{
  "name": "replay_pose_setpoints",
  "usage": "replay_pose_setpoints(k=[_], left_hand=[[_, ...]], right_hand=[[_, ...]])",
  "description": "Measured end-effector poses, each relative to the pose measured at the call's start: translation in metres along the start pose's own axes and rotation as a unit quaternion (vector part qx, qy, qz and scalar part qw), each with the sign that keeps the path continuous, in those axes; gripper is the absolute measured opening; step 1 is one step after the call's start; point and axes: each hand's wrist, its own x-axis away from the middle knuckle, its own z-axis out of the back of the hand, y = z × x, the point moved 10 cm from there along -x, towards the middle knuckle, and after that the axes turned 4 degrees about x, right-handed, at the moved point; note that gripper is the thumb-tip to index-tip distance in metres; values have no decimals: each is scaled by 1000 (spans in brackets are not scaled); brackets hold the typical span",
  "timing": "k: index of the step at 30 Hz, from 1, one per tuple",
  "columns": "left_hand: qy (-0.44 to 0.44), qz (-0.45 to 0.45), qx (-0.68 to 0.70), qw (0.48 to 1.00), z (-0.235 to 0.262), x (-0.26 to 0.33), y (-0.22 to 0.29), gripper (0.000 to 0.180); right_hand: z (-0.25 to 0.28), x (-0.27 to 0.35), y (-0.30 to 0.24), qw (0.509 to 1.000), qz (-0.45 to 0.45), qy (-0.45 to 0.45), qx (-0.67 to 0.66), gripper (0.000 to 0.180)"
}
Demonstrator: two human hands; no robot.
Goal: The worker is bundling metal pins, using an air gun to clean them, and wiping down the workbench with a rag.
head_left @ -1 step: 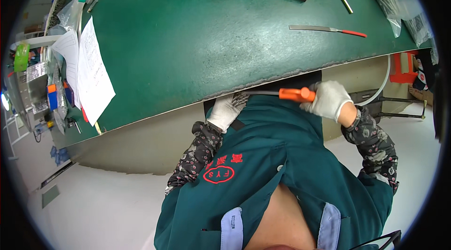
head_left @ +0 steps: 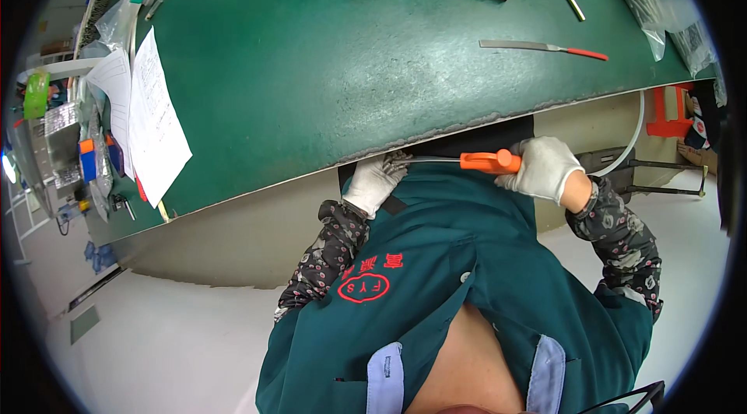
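Nothing has moved since the earlier frame: both hands sit at the near edge of the green bench (head_left: 350,64), same pose. Right hand (head_left: 545,167) is closed around the orange handle of a file (head_left: 489,161); its thin blade runs left along the bench edge to the left hand (head_left: 375,180), whose fingers curl at the tip.

Risk: the blade could skid off the edge and hit the left fingers, since that hand sits right in its path.

Can't tell if the left hand actually pinches the blade or holds a part, as the bench edge and the teal jacket (head_left: 467,258) cover it. A second file (head_left: 545,47) lies well apart.
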Motion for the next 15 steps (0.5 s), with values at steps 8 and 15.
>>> replay_pose_setpoints(k=[8,15], left_hand=[[21,-69,-307,949,-4,3,45,25],[-72,37,-412,907,-16,-4,38,33]], right_hand=[[3,4,11,998,-14,-20,63,40],[26,27,24,963,159,-39,-213,40]])
